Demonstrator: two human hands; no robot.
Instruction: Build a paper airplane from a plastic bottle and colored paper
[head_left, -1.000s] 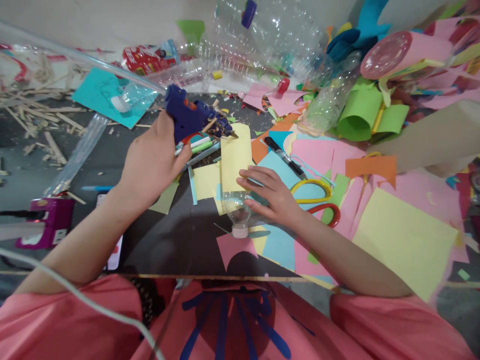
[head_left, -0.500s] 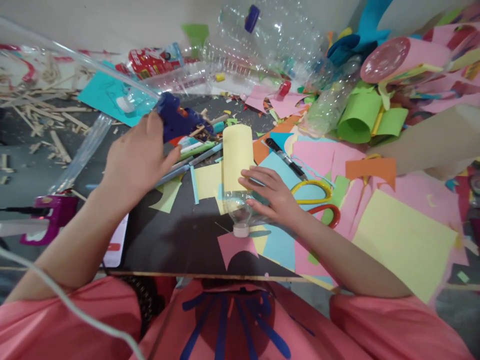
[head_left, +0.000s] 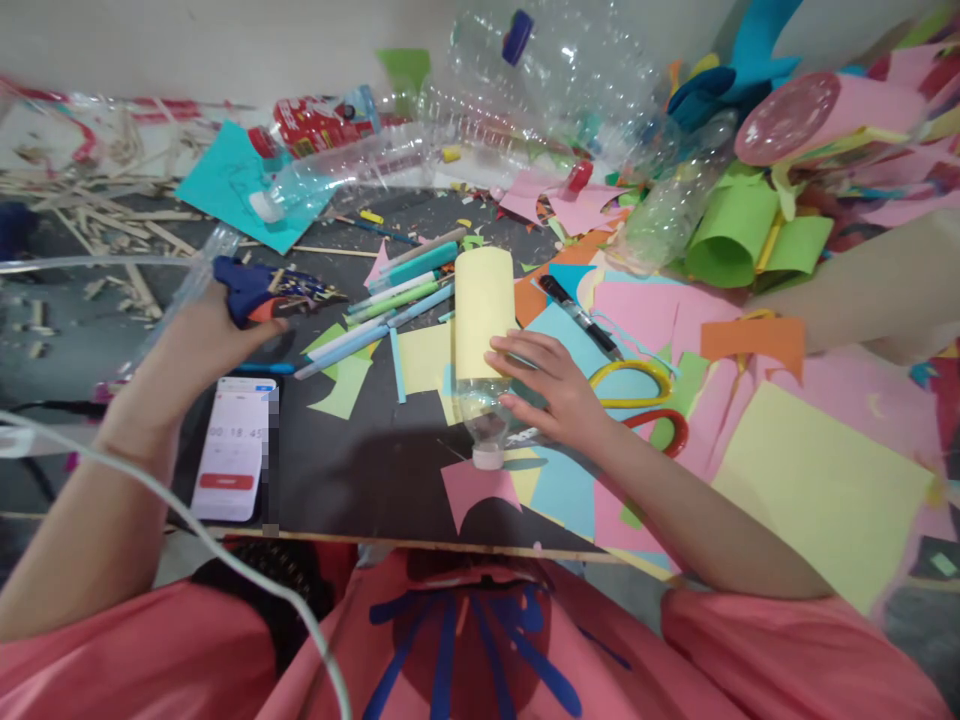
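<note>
My left hand [head_left: 199,335] is closed around a dark blue tool [head_left: 244,290] with an orange part, which looks like a glue gun. A long clear rod [head_left: 97,264] reaches the left edge behind it. At the middle, a clear bottle [head_left: 484,405] with a pale cap [head_left: 488,457] is wrapped in a yellow paper sleeve [head_left: 484,310], cap end toward me. My right hand [head_left: 551,390] has its fingers apart, their tips against the right side of the sleeve and bottle. A cut pink paper piece [head_left: 476,492] lies by the cap.
A phone [head_left: 229,450] lies near the front edge, and a white cable [head_left: 187,530] crosses at the left. Pens [head_left: 390,300] lie left of the sleeve; scissors [head_left: 645,385] lie at the right. Bottles [head_left: 352,165] and wood sticks [head_left: 112,225] are behind. Another person's arm [head_left: 870,280] reaches in from the right.
My left hand has moved left and toward me with the dark blue tool, uncovering the phone and the pens. My right hand remains beside the sleeve.
</note>
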